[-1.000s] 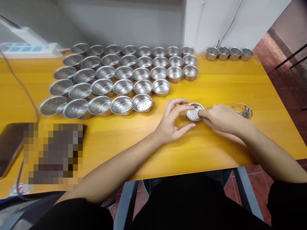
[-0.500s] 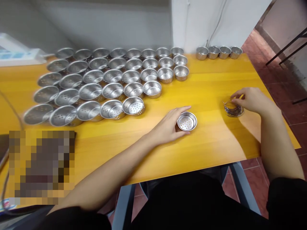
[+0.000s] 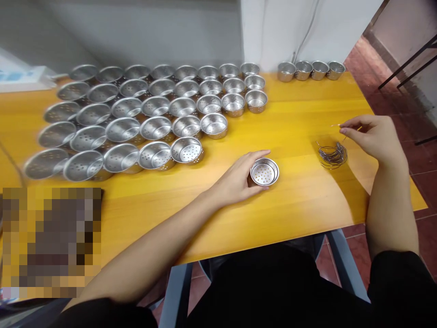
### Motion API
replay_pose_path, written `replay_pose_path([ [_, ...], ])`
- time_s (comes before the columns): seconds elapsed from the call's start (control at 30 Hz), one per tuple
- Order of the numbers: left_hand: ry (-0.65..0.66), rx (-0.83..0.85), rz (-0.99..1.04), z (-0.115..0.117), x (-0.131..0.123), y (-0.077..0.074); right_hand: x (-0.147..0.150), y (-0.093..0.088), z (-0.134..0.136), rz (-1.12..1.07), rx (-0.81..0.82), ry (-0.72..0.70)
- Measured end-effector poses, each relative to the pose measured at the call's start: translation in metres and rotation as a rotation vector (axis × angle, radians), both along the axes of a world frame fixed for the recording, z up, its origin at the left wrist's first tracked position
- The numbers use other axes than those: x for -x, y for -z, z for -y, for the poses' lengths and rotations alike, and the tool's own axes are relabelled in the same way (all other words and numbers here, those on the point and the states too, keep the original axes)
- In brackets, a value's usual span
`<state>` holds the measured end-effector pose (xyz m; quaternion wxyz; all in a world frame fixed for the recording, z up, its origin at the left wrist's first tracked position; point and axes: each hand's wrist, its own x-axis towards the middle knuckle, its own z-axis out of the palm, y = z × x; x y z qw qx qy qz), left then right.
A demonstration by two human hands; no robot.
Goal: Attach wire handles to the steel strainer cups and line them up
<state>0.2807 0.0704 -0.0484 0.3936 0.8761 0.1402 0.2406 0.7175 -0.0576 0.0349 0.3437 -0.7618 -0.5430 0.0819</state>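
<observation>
Round, perforated silver metal cup is held by the half-curled left hand; right of the cup, the right hand pinches thin metal wire.

- Round silver metal cup: dotted with small holes.
- Looped grey metal wires: darker patches.
- Flat yellow-orange table: faint wood-grain streaks.
- Red floor tiles: plain.

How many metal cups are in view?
40: five rows totalling 35, a back-right row of 4, and the cup in the left hand. None seems hidden.
</observation>
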Motion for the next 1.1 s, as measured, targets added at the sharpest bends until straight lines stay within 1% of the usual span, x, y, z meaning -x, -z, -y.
replay_pose_path([
  [0.1, -0.019, 0.026, 0.039, -0.001, -0.001, 0.002, 0.007, -0.005, -0.001, -0.232, -0.308, 0.026],
  [0.13, -0.033, 0.039, 0.052, -0.001, -0.001, 0.004, 0.013, -0.008, -0.003, -0.339, -0.371, 0.021],
  [0.17, -0.048, 0.057, 0.067, -0.001, -0.002, 0.005, 0.022, -0.010, -0.005, -0.451, -0.398, 0.006],
  [0.2, -0.063, 0.078, 0.084, -0.001, -0.002, 0.006, 0.034, -0.014, -0.008, -0.557, -0.376, -0.025],
  [0.23, -0.079, 0.099, 0.101, -0.001, -0.003, 0.007, 0.049, -0.017, -0.011, -0.630, -0.309, -0.077],
  [0.3, -0.109, 0.132, 0.138, 0.000, -0.004, 0.008, 0.081, -0.021, -0.017, -0.743, -0.184, -0.193],
  [0.33, -0.124, 0.142, 0.158, 0.000, -0.005, 0.008, 0.098, -0.021, -0.021, -0.796, -0.151, -0.247],
  [0.4, -0.150, 0.160, 0.199, 0.000, -0.006, 0.007, 0.126, -0.014, -0.027, -0.894, -0.046, -0.346],
  [0.47, -0.177, 0.180, 0.233, 0.000, -0.006, 0.007, 0.145, -0.002, -0.032, -0.956, 0.015, -0.386],
  [0.53, -0.197, 0.174, 0.239, -0.001, -0.006, 0.008, 0.154, 0.013, -0.034, -1.003, 0.027, -0.394],
  [0.6, -0.204, 0.119, 0.221, -0.003, -0.006, 0.008, 0.157, 0.027, -0.034, -1.040, 0.016, -0.407],
  [0.7, -0.176, 0.025, 0.178, -0.004, -0.003, 0.006, 0.159, 0.039, -0.032, -1.059, -0.021, -0.443],
  [0.8, -0.105, 0.017, 0.174, -0.004, 0.000, 0.002, 0.162, 0.043, -0.029, -1.029, -0.030, -0.488],
  [0.93, -0.012, 0.031, 0.212, -0.003, 0.000, 0.000, 0.168, 0.044, -0.026, -0.936, -0.018, -0.579],
  [1.1, 0.026, 0.101, 0.233, -0.001, -0.002, 0.001, 0.169, 0.047, -0.022, -0.862, -0.061, -0.636],
])
